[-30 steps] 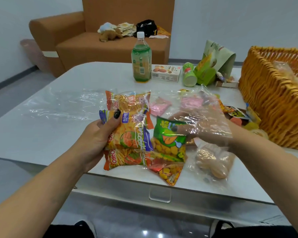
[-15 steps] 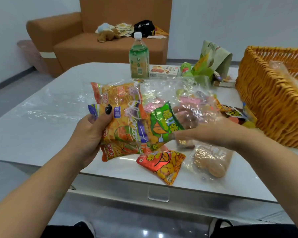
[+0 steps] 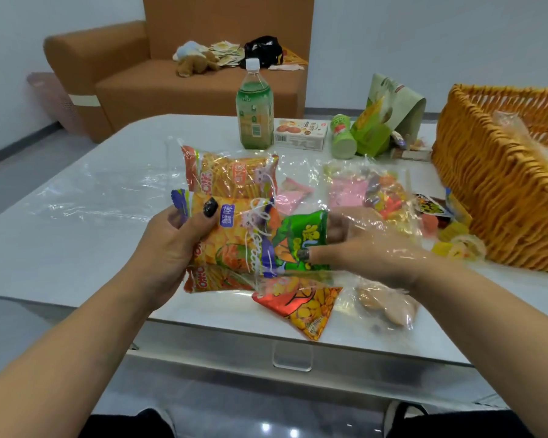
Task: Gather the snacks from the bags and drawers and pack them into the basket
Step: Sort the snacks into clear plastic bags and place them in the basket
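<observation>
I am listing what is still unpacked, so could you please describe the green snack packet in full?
The green snack packet is a glossy foil-like pouch with yellow characters and an orange picture. It is tilted above the table, inside a clear plastic bag. The right hand pinches it, and it overlaps the orange packets gripped by the left hand.

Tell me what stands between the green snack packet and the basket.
The green snack packet, pinched by the right hand, sits inside a clear plastic bag that wraps it and the hand. Loose snacks lie before the woven orange basket.
</observation>
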Motion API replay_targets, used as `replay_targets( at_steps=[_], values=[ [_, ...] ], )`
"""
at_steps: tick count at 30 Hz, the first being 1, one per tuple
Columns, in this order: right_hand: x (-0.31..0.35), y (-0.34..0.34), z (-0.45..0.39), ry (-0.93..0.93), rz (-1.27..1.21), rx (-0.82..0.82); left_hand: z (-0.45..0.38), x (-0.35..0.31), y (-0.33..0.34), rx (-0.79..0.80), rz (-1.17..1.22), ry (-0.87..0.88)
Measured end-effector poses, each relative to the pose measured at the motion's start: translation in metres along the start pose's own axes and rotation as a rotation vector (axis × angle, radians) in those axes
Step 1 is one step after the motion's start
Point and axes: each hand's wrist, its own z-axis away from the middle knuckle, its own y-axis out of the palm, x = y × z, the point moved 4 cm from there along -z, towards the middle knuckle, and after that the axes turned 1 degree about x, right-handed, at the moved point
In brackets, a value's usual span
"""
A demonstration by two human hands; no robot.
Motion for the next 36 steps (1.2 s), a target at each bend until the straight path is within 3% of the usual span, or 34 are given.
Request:
replay_targets(
  at_steps=[2,7,10,13,16,19,24,31,36],
  values=[
    [0.012,0.006,0.008,-0.066,-0.055,0.035,0.000,0.002,-0.003,-0.009,0.003,-0.011],
    [0.017,-0.014,0.011,-0.085,0.174,-0.101,-0.001,0.011,-0.007,-0.031,0.102,-0.075],
    [0.028,-0.040,0.020,-0.153,-0.022,-0.201,-0.003,0.012,-0.009,-0.028,0.160,-0.069],
    [0.026,-0.069,0.023,-0.206,-0.186,-0.408,-0.004,0.010,-0.009,-0.023,0.218,-0.056],
    [0.006,-0.101,0.023,-0.131,-0.215,-0.615,-0.004,0.007,-0.011,-0.055,0.228,-0.064],
    [-0.023,-0.121,0.016,0.046,-0.212,-0.716,-0.006,0.008,-0.014,-0.076,0.182,-0.055],
    [-0.046,-0.144,-0.002,0.143,0.134,-0.926,-0.016,0.017,-0.016,-0.143,0.157,-0.086],
    [-0.045,-0.133,-0.053,0.070,0.294,-0.876,-0.035,0.014,-0.010,-0.268,0.182,-0.104],
    [-0.046,-0.105,-0.087,0.173,0.547,-0.588,-0.050,0.012,-0.014,-0.357,0.221,-0.110]
  ],
)
